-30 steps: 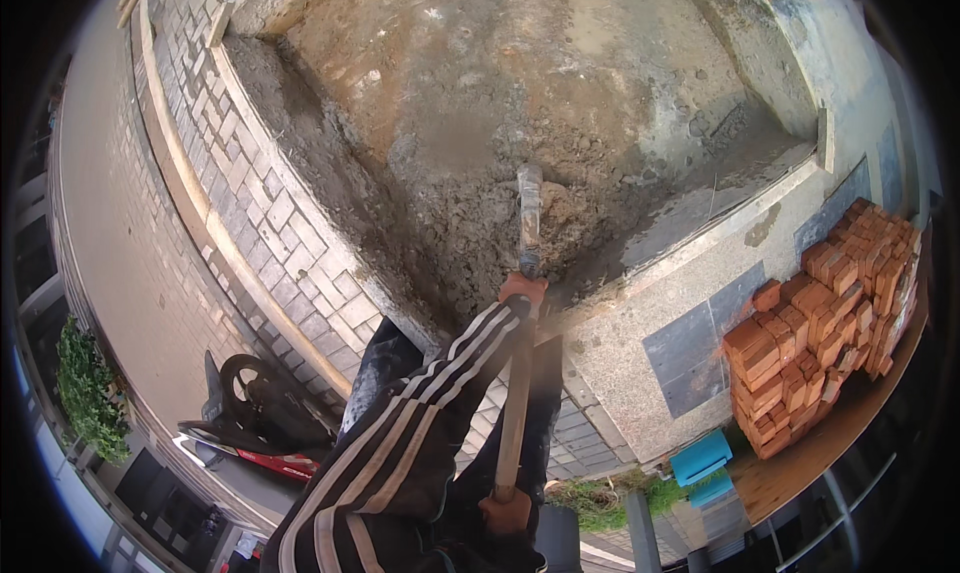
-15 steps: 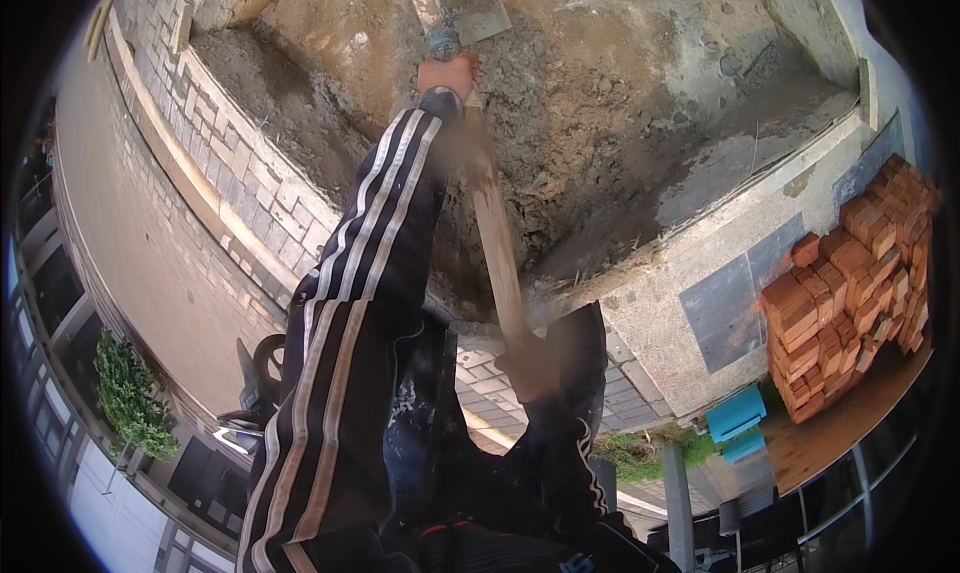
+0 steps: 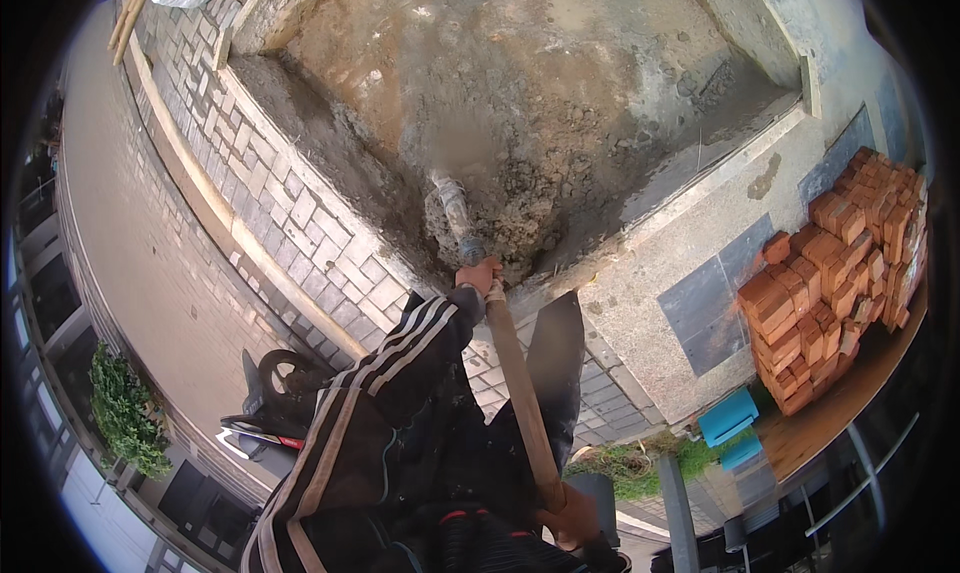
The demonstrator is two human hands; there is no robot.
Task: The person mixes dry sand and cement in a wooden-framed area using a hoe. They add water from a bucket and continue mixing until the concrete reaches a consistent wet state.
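At frame centre the left hand (image 3: pixel 476 275) clenches the wooden shovel handle (image 3: pixel 520 398) near its metal socket; the right hand (image 3: pixel 572 514) grasps the handle's end at lower centre. The shovel blade (image 3: pixel 452 205) lies in the mortar pile (image 3: pixel 520 123) above. Stacked red bricks (image 3: pixel 835 273) sit at the right.

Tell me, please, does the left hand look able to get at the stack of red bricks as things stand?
Probably not: the left hand grips the shovel handle over the wet mortar, while the red bricks lie far off to the right.
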